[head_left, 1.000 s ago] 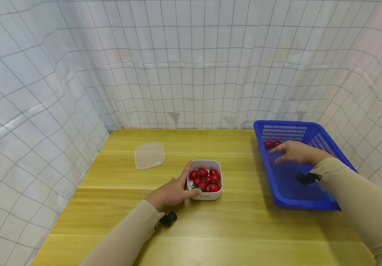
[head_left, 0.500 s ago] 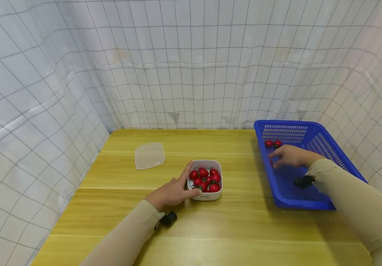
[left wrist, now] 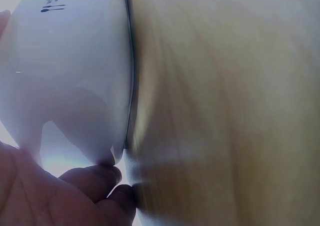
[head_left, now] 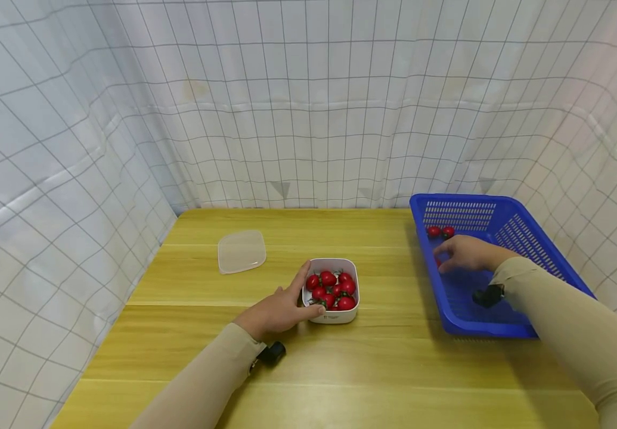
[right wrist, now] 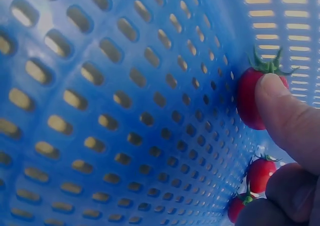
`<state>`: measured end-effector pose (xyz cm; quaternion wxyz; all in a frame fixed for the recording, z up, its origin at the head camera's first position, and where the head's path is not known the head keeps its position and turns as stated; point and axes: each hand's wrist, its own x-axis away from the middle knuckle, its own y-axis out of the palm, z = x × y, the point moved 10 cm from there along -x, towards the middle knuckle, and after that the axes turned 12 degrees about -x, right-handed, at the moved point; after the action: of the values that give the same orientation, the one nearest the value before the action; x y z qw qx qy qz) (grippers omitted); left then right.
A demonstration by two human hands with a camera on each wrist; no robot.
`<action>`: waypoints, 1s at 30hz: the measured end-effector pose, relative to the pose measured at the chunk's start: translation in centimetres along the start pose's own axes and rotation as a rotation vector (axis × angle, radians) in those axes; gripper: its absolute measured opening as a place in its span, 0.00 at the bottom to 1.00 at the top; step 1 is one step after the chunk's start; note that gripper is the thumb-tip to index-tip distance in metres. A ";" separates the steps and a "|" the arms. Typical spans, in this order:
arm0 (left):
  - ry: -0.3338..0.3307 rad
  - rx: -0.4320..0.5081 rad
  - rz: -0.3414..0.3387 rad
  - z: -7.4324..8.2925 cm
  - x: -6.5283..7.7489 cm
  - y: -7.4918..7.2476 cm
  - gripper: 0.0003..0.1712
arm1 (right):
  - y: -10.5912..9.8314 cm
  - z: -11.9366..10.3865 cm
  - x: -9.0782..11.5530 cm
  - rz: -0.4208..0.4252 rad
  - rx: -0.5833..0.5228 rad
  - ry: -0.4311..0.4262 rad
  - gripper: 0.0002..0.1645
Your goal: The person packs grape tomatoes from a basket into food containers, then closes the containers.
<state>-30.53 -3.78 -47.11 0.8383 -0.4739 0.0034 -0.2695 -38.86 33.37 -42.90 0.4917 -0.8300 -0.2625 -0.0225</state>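
Note:
In the head view, my left hand (head_left: 278, 307) holds the near left corner of a small white square container (head_left: 332, 317), thumb over the front rim and index finger along the left side. Several red cherry tomatoes (head_left: 327, 278) with green stems fill it. The left wrist view shows its printed white wall (left wrist: 70, 70) and curled fingers touching it low down. My right hand (head_left: 469, 253) is inside the blue plastic basket (head_left: 487, 329) at its left wall. There, in the right wrist view, the thumb presses a cherry tomato (right wrist: 249, 98); the opposing fingertip is hidden behind it.
Two more tomatoes (head_left: 441, 232) lie in the basket's far left corner. A translucent square lid (head_left: 241, 251) lies flat on the wooden table (head_left: 179, 339), left of the container. White grid-patterned curtains (head_left: 329, 119) enclose the back and both sides.
My right hand has shifted slightly nearer and lower in the basket, its spread fingers closing in around the tomato by the left wall. The left hand and the container have stayed still.

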 end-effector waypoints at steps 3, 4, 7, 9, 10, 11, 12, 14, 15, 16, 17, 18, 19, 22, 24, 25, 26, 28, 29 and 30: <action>0.002 0.004 0.001 0.0 0.0 0.0 0.63 | 0.0 0.0 0.0 0.001 0.002 0.010 0.25; 0.005 0.007 0.001 0.0 0.0 0.0 0.63 | -0.1 0.0 0.0 0.003 0.000 0.014 0.25; 0.006 0.009 0.002 0.1 0.1 -0.1 0.63 | -0.1 0.0 0.0 0.005 0.002 0.013 0.27; 0.009 0.012 0.002 0.1 0.1 -0.1 0.63 | -0.1 -0.1 0.0 0.005 0.006 0.008 0.29; 0.011 0.015 0.002 0.2 0.1 -0.1 0.63 | 0.0 -0.1 0.1 0.006 0.013 0.001 0.29; 0.012 0.016 0.003 0.2 0.1 -0.1 0.63 | 0.0 -0.1 0.1 0.008 0.021 -0.005 0.30; 0.015 0.018 0.004 0.2 0.1 -0.1 0.64 | -0.1 -0.1 0.1 0.009 0.031 -0.012 0.30; 0.022 0.023 0.007 0.3 0.1 -0.1 0.64 | -0.1 0.1 0.1 0.014 0.045 -0.018 0.29; 0.025 0.022 0.009 0.3 0.1 -0.1 0.64 | -0.1 0.2 0.1 0.017 0.048 -0.019 0.29; 0.028 0.024 0.010 0.3 0.1 -0.1 0.64 | -0.1 0.3 0.1 0.017 0.050 -0.020 0.28; 0.030 0.024 0.011 0.3 0.1 -0.1 0.64 | 0.0 0.4 0.1 0.015 0.046 -0.018 0.28; 0.033 0.024 0.011 0.3 0.1 -0.1 0.64 | 0.0 0.5 0.1 0.012 0.041 -0.018 0.28; 0.033 0.025 0.011 0.3 0.0 -0.1 0.64 | 0.0 0.6 0.1 0.009 0.033 -0.014 0.28; 0.034 0.029 0.008 0.3 0.1 -0.1 0.64 | 0.1 0.7 0.1 0.000 0.018 -0.008 0.29; 0.037 0.031 0.009 0.4 0.1 -0.2 0.64 | 0.2 0.7 0.2 -0.001 0.008 -0.008 0.29; 0.037 0.032 0.009 0.4 0.1 -0.1 0.64 | 0.2 0.7 0.2 -0.001 0.005 -0.008 0.29; 0.039 0.033 0.009 0.4 0.1 -0.1 0.64 | 0.2 0.8 0.2 -0.001 0.001 -0.008 0.29; 0.040 0.032 0.011 0.4 0.1 -0.2 0.64 | 0.2 0.8 0.2 0.001 -0.008 -0.008 0.29; 0.040 0.032 0.012 0.3 0.1 -0.2 0.64 | 0.2 0.9 0.1 0.001 -0.011 -0.010 0.29; 0.038 0.034 0.011 0.3 0.1 -0.1 0.64 | 0.3 0.9 0.1 0.001 -0.013 -0.008 0.30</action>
<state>-30.41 -3.65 -46.80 0.8474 -0.4545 0.0175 -0.2738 -38.83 34.07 -43.52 0.4852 -0.8334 -0.2639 -0.0204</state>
